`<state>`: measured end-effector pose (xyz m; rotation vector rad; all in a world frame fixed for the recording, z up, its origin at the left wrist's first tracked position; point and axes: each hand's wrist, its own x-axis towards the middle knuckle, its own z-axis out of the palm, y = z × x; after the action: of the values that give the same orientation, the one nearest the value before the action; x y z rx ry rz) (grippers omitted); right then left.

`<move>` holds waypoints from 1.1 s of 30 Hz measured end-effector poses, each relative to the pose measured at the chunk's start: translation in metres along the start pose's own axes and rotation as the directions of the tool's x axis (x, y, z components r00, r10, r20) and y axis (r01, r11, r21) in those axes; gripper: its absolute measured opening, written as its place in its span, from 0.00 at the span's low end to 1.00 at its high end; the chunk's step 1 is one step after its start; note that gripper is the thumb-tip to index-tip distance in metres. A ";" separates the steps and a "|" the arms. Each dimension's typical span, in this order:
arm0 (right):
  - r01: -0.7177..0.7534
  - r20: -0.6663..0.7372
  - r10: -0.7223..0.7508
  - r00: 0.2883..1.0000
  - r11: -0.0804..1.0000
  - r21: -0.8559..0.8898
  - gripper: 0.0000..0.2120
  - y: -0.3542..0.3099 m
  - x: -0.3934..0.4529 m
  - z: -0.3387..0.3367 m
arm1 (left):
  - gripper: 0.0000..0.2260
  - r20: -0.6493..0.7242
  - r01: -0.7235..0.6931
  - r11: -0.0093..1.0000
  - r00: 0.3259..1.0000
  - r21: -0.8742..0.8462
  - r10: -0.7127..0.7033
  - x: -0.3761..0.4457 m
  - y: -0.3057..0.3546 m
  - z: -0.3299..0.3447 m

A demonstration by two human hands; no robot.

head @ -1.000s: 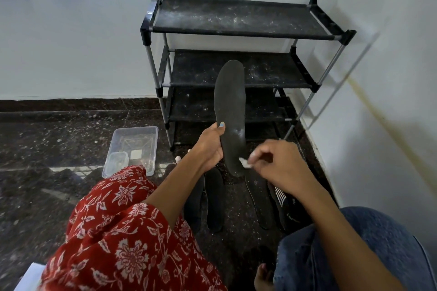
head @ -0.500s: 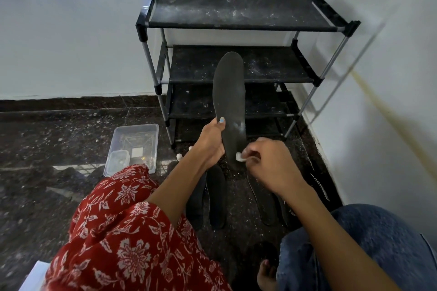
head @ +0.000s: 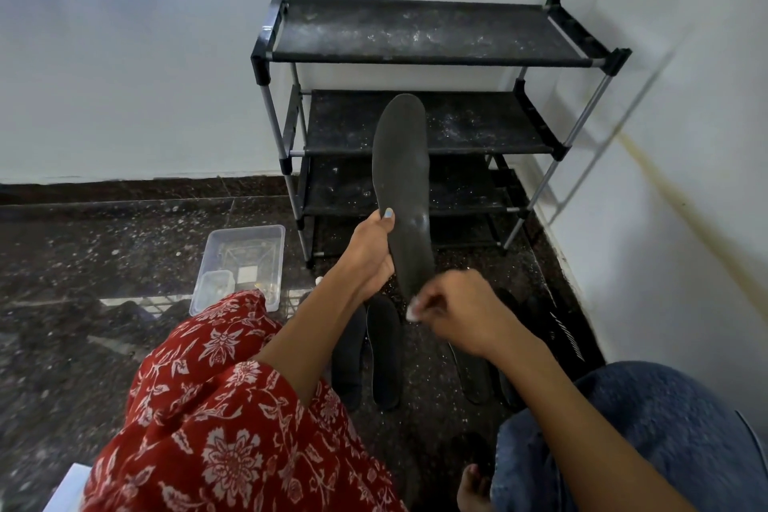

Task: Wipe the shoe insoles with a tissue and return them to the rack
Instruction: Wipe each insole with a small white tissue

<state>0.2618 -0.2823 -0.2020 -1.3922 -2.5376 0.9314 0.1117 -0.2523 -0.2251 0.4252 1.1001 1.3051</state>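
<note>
We see the left hand [head: 370, 258] with its grip closed around a dark insole [head: 401, 187] held upright before the rack [head: 419, 54] at 12 o'clock, while the right hand [head: 461, 312] pinches a small white tissue [head: 412, 314] at the insole's lower end, with more insoles [head: 384, 349] on the floor [head: 83, 262] at 6 o'clock.

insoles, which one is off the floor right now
The insole held upright in front of the rack, gripped by the left hand. The others lie flat on the floor.
</note>
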 end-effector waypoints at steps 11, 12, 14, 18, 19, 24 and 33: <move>-0.167 -0.052 0.278 0.959 0.705 0.689 0.05 0.024 0.015 -0.040 | 0.15 -0.044 0.031 0.999 0.999 0.014 -0.030 -0.003 -0.004 0.003; -0.186 0.004 0.255 0.967 0.693 0.696 0.06 0.022 0.016 -0.036 | 0.15 -0.039 0.040 0.999 0.998 0.019 -0.039 -0.005 -0.004 0.005; -0.221 0.092 0.220 0.971 0.694 0.685 0.08 0.018 0.018 -0.029 | 0.15 -0.036 0.058 0.998 0.998 0.021 -0.057 -0.006 -0.004 0.007; -0.184 -0.033 0.279 0.960 0.714 0.675 0.07 0.012 0.020 -0.024 | 0.15 -0.020 0.067 0.997 0.998 0.029 -0.066 -0.009 -0.004 0.008; -0.134 -0.168 0.315 0.934 0.745 0.653 0.04 0.010 0.020 -0.022 | 0.15 -0.014 0.065 0.997 0.998 0.029 -0.064 -0.010 -0.004 0.007; 0.127 -0.447 0.051 0.893 0.924 0.361 0.08 0.003 0.016 -0.011 | 0.14 0.010 0.068 0.997 0.998 0.035 -0.068 -0.014 -0.001 0.008; -0.027 0.053 0.018 0.998 0.983 0.180 0.05 0.004 -0.008 -0.015 | 0.15 0.000 0.064 0.998 0.998 0.020 -0.064 -0.019 -0.001 0.001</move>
<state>0.2747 -0.2798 -0.1901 -1.3633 -2.4062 1.1830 0.1154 -0.2698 -0.2179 0.4021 1.1181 1.2387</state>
